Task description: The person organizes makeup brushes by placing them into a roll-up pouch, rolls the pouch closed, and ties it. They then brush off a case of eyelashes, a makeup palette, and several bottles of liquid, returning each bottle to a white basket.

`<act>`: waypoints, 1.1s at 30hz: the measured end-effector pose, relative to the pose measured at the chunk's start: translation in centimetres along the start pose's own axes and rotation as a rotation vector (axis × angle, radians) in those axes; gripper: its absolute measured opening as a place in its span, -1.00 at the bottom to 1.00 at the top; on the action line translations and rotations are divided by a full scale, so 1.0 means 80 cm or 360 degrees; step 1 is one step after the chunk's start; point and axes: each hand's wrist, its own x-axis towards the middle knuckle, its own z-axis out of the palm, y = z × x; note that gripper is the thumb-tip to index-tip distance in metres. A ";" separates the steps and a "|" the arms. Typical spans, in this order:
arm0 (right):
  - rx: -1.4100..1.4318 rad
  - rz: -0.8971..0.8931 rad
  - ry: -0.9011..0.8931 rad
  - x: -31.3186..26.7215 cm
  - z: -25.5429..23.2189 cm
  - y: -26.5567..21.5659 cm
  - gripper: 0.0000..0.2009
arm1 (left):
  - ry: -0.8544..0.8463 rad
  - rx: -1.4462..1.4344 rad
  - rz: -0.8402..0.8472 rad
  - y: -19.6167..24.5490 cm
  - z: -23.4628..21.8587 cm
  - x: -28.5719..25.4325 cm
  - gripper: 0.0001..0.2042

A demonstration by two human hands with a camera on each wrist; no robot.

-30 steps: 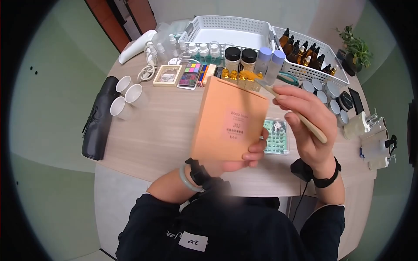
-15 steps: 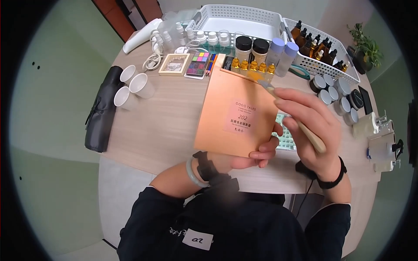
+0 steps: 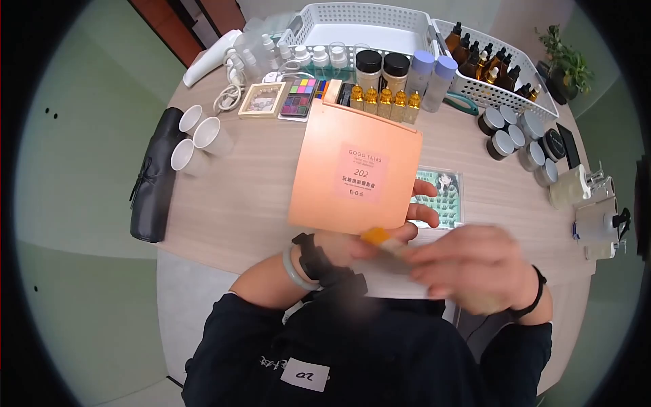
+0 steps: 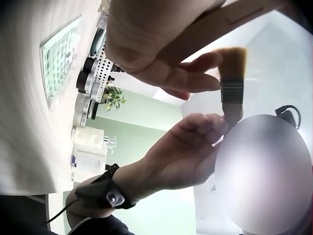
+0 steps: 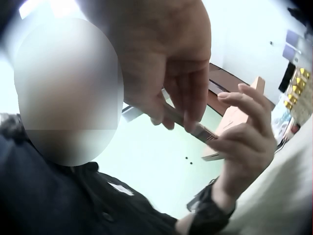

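Note:
My left hand holds an orange flat box upright over the table, its fingers curled round the lower right edge. The pink label on the box reads "202". Below the box and close to my chest, my right hand is blurred with motion and grips a wooden-handled brush whose orange bristles point left. In the left wrist view the brush stands bristles up, with the right hand beneath it. The right wrist view has the brush handle in front of the left hand and the box.
A lash tray lies right of the box. Gold bottles, a colour palette and two white baskets fill the back. Round jars and pump bottles stand right. White cups and a black roll sit left.
My right hand has swung the brush down from beside the box's upper right corner to below the box, near my body. The left hand still holds the box up.

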 end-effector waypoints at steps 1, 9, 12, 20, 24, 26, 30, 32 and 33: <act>-0.0248 0.0035 0.0208 -0.002 -0.010 0.006 -0.83 | -0.0257 -0.0552 -0.0173 -0.008 -0.018 0.003 -0.39; -0.0040 0.0238 0.0132 -0.001 -0.013 0.007 -0.87 | 0.0070 -0.0436 -0.0259 0.001 -0.006 0.008 -0.64; -0.0281 0.0375 0.0476 -0.008 -0.020 0.016 -0.87 | -0.0287 -0.0638 -0.0312 -0.011 -0.028 0.013 -0.60; 0.0162 0.0597 0.0291 -0.030 -0.046 0.007 -0.88 | 0.0419 -0.0296 -0.0044 0.003 -0.003 0.018 -0.70; 0.0190 0.0394 0.1233 -0.046 -0.075 0.003 -0.80 | 0.0350 -0.0383 0.0086 0.002 -0.010 0.026 -0.63; 0.0084 0.0231 0.1312 -0.038 -0.081 -0.003 -0.80 | 0.0277 -0.0320 0.0121 -0.003 -0.011 0.026 -0.58; -0.0490 0.0173 0.1068 -0.022 -0.075 0.010 -0.87 | 0.0372 -0.0244 0.0115 -0.007 -0.008 0.027 -0.59; -0.0659 0.0298 0.0804 -0.020 -0.076 0.016 -0.90 | 0.0382 -0.0248 0.0117 -0.004 -0.010 0.026 -0.59; -0.0624 0.0340 0.0756 -0.019 -0.073 0.015 -0.92 | 0.0383 -0.0273 0.0111 -0.003 -0.013 0.025 -0.59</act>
